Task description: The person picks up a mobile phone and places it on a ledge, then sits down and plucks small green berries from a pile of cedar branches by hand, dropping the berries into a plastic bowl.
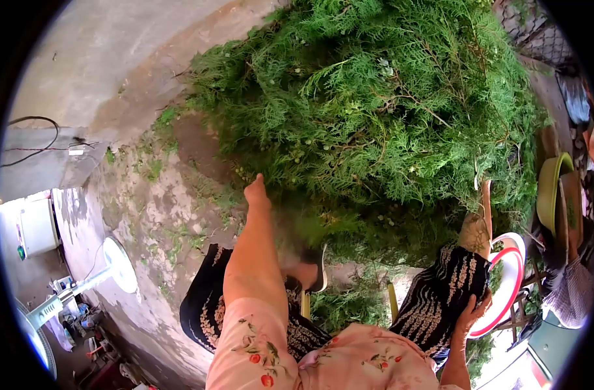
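A large heap of green cypress-like branches [375, 130] fills the area in front of my legs. My left hand [256, 190] reaches forward to the heap's near left edge, one digit pointing up; its other fingers are hidden, and I cannot tell whether they hold anything. Beside my right knee, my right hand [471, 316] lies against the patterned black trouser leg [423, 302], fingers apart and holding nothing. Just right of that hand stands a white basin with a red rim [516, 286]. Loose green sprigs [349, 302] lie between my legs.
A white fan [120, 265] stands at the left by the worn wall. On the right are a yellow-green tub [549, 192] and a checked cloth [570, 296]. Leaf scraps lie on the earthen floor [183, 201]. My sandalled foot [308, 273] is near the heap.
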`<state>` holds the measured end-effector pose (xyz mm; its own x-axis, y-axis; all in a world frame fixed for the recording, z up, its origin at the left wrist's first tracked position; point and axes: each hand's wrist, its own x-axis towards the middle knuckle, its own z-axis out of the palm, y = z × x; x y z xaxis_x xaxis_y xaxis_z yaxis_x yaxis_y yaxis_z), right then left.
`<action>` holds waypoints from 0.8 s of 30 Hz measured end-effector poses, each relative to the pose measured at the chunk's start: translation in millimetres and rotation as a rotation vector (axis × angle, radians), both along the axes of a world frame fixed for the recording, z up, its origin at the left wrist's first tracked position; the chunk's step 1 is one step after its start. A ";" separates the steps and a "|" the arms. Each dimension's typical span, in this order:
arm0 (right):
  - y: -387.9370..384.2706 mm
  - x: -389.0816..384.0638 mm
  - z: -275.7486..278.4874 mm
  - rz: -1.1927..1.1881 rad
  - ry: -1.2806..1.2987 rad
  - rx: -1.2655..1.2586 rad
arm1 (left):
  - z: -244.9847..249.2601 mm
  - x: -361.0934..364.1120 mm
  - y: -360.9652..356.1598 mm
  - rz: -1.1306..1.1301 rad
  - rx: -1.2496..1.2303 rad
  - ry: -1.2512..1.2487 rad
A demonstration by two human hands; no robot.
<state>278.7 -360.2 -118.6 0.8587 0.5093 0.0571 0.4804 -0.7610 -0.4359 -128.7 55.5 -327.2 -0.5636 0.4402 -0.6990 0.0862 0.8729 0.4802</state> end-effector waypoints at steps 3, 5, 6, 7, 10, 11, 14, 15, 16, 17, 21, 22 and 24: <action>4.1 -1.3 1.7 0.004 -0.007 -0.008 | 4.3 13.9 0.4 0.250 0.067 -0.218; 1.7 -0.7 -0.1 0.009 -0.019 -0.021 | -4.8 15.4 -1.4 0.337 0.089 -0.275; 0.4 0.7 -1.8 0.030 -0.042 -0.020 | -4.8 16.1 -2.2 0.382 0.103 -0.302; -0.8 1.5 -3.2 0.031 -0.043 -0.019 | -4.1 16.1 -4.4 0.426 0.116 -0.327; -3.9 3.5 -8.4 0.036 -0.048 -0.007 | 4.5 15.1 -14.4 0.380 0.295 -0.380; -5.6 5.4 -9.9 0.044 -0.055 -0.005 | 19.7 23.9 -15.6 0.379 0.304 -0.303; -7.3 6.4 -12.1 0.065 -0.064 0.009 | 55.8 51.8 -25.2 0.321 0.356 -0.144; -9.1 6.7 -14.9 0.079 -0.081 0.004 | 54.4 53.5 -29.6 0.267 0.394 -0.133; -13.5 9.0 -20.0 0.089 -0.103 0.013 | 52.8 54.9 -33.4 0.214 0.434 -0.122; -12.1 8.2 -19.3 0.095 -0.098 0.020 | 48.6 55.6 -37.3 0.259 0.493 -0.256; -7.3 3.7 -18.3 0.111 -0.096 0.051 | 102.9 84.4 -56.6 0.111 0.616 -0.267; -7.2 2.2 -16.8 0.117 -0.107 0.039 | 128.1 92.5 -62.9 0.016 0.626 -0.211; -4.1 -1.4 -9.6 0.123 -0.107 0.016 | 165.6 115.0 -76.3 0.007 0.830 -0.246</action>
